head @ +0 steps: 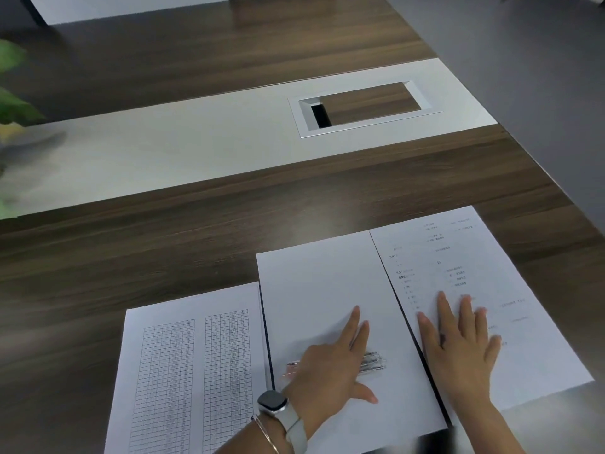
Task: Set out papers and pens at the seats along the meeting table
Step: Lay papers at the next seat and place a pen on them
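Observation:
Three sheets lie side by side near the front edge of the wooden meeting table (163, 244). The left paper (190, 365) carries a printed grid. The middle paper (320, 290) is blank. The right paper (474, 273) has sparse printed text. My left hand (330, 365) lies flat on the middle sheet, fingers spread, covering the middle of a bundle of pens (373, 360); their ends stick out on both sides. My right hand (461, 345) rests palm down on the right sheet, fingers apart, holding nothing.
A white strip (196, 145) runs across the table, with a metal-framed cable hatch (363, 108) set in it. Green plant leaves (13, 103) reach in at the left edge. The table's right edge (540, 168) borders grey floor.

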`<state>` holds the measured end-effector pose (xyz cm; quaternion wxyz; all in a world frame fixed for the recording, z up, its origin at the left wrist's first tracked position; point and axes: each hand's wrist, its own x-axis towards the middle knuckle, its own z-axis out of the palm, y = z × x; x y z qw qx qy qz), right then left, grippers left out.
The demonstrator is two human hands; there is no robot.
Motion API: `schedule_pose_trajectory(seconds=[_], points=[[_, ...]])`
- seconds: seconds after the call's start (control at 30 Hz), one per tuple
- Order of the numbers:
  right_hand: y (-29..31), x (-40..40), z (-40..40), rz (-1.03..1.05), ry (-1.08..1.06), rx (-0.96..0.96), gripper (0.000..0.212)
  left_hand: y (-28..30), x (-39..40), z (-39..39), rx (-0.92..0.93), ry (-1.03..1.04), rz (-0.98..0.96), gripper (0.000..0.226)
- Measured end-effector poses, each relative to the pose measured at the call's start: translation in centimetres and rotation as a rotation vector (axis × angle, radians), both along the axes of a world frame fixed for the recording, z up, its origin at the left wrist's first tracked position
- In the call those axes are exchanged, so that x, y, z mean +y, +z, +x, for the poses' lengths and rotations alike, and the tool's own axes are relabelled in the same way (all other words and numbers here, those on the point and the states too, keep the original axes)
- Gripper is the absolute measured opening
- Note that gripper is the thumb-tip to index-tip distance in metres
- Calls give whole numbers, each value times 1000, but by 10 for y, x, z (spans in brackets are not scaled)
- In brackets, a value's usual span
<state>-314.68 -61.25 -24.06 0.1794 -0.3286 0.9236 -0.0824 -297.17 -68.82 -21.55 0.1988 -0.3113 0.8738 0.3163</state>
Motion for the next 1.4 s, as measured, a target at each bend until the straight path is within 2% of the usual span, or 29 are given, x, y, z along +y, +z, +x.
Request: schedule_pose_trajectory(seconds=[0.13, 0.23, 0.3, 0.33, 0.37, 0.43, 0.5, 0.57, 0.73, 0.83, 0.93, 1.0, 1.1, 1.2, 1.27, 1.4], points=[[1, 0, 1, -31, -9, -8, 68, -1, -2, 0, 9, -26, -23, 100], [9, -2, 5, -178, -42, 7, 75, 6, 1, 0, 67, 23, -46, 92], [21, -5, 13, -349, -67, -36, 76, 10, 5, 1, 179, 175, -51, 93], [30, -7, 20, -435, -106, -128, 69, 13, 6, 3, 262, 316, -2, 82], [40, -9, 31, -503, -153, -262, 53, 19, 7, 5, 389, 507, 91, 62], [57, -11, 59, -566, -154, -527, 13, 30, 4, 11, 604, 942, 393, 34], [66, -11, 93, -522, -47, -733, 5, 38, -1, 21, 711, 1287, 657, 27], [69, -10, 124, -469, 5, -903, 12, 41, -3, 38, 783, 1504, 840, 27], [68, -8, 167, -379, -55, -973, 20, 41, 4, 82, 980, 1704, 1171, 26], [67, -6, 182, -293, -17, -1073, 16, 42, 11, 103, 1035, 1746, 1224, 32], [65, -5, 194, -228, -20, -1216, 24, 45, 17, 119, 1069, 1721, 1276, 36], [65, -3, 202, -216, -35, -1263, 33, 43, 20, 127, 1071, 1702, 1266, 42], [67, -3, 206, -295, -59, -1119, 18, 37, 24, 139, 1040, 1754, 1178, 45], [60, -11, 190, -424, -24, -731, 12, 31, 23, 162, 974, 1943, 903, 29], [50, -18, 179, -456, 1, -517, 12, 29, 20, 183, 900, 1960, 673, 19], [26, -23, 177, -496, -25, -346, 7, 25, 13, 228, 744, 1840, 357, 9]])
